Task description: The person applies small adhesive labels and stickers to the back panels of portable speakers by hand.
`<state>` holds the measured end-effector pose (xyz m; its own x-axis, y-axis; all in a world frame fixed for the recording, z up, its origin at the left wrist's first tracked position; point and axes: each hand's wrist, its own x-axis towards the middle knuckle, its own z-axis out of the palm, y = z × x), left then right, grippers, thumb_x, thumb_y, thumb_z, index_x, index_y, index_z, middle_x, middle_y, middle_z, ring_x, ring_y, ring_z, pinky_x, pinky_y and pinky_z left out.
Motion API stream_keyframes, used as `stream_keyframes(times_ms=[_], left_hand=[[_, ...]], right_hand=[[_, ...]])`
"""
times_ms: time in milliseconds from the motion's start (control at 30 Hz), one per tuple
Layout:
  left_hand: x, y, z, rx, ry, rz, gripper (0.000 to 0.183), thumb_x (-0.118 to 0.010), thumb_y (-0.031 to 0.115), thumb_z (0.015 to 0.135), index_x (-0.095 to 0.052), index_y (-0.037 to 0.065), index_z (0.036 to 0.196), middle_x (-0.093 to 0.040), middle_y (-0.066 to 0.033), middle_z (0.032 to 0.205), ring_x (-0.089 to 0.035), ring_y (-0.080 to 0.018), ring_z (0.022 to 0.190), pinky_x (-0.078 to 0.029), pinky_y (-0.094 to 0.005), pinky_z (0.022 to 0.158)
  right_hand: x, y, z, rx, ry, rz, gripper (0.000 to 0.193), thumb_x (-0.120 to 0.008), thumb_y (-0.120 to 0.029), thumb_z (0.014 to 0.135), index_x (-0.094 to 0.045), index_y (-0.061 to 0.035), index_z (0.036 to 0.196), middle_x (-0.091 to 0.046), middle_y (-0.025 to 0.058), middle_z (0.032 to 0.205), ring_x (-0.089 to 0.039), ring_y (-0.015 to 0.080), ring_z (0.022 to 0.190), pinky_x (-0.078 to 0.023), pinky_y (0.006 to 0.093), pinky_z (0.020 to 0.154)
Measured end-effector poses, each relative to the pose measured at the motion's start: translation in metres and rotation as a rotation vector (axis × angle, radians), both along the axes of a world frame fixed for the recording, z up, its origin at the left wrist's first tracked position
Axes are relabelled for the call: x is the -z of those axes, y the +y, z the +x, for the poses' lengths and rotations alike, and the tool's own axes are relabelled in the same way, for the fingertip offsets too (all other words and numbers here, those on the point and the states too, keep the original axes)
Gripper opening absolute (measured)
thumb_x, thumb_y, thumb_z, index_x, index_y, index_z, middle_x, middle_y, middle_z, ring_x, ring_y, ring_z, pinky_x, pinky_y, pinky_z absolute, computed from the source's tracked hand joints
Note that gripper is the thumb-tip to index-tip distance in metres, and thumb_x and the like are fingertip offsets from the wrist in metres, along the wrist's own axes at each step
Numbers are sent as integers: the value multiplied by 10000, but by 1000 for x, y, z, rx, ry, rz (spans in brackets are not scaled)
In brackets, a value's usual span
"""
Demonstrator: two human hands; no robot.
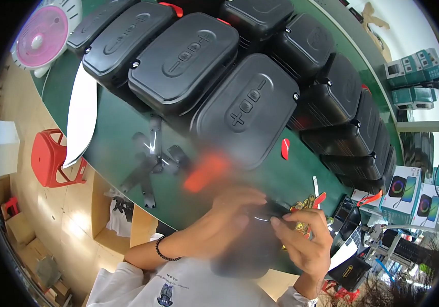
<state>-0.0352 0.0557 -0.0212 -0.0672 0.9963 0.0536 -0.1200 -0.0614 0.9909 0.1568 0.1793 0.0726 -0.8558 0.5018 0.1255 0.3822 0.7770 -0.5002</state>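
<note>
Room: a workshop with a pale floor; shelves of teal boxes [414, 66] stand at the far right.
Surface: a long dark green table [112, 138] runs from upper left to lower right, its edge bent by the lens.
Left hand: the left hand [234, 210] comes in from the lower edge, fingers curled over the top of a small dark part [265, 212] — closed around it, with a black bead bracelet [162, 250] on the wrist.
Right hand: the right hand [306, 240] meets the same part from the right, thumb and forefinger pinched at its edge.
Held part: small and black, low in the middle of the view, just above the near edge of the table; blurred, so its shape cannot be told.
Cases: a row of black moulded speaker cases [245, 110] with plus and minus buttons fills the table beyond the hands, packed side by side.
Near the hands: red-handled pliers [316, 202] lie just right of the hands; a blurred orange-red thing [206, 171] sits above the left hand; flat black brackets [150, 169] lie to the left.
Elsewhere: a white sheet [81, 115] hangs over the far-left table edge — a red stool [50, 158] stands on the floor beside it, and a pink and white fan [43, 36] sits at the top left.
</note>
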Motion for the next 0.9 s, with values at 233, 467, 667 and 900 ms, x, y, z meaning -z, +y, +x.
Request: stream_keyframes(times_ms=[233,467,667,900], left_hand=[[3,3,-3,22,6,28,377,-405,173,1080,-493,-2,1403,-498,-171,1445,-397,-332,1414,-282,-471,1203],[2,1,-1,-6,13,8,392,-417,264,1111,-510,-3,1382,-535,-177,1400,-426,-342,1376,-300,-471,1190],[1,0,-2,21,29,-22,413,-408,269,1110,-520,-7,1396,-554,-179,1399,-426,-344,1377,-287,-477,1194],[-2,-2,-3,47,27,-76,431,-389,241,1092,-533,-12,1411,-558,-180,1402,-432,-350,1373,-280,-469,1179]], right_hand=[[-4,3,0,0,-29,-23,432,-819,-37,661,-844,-155,1076,-651,64,1056,-620,255,936,-546,366,798],[3,-9,4,66,-27,21,417,-827,-38,669,-848,-170,1064,-625,61,1072,-593,270,932,-529,372,807],[6,-12,3,120,0,-46,405,-831,-35,664,-854,-181,1042,-622,55,1053,-582,268,916,-524,361,790],[-2,-6,1,100,-54,-76,403,-844,-47,646,-861,-189,1023,-620,47,1031,-583,252,923,-529,353,773]])
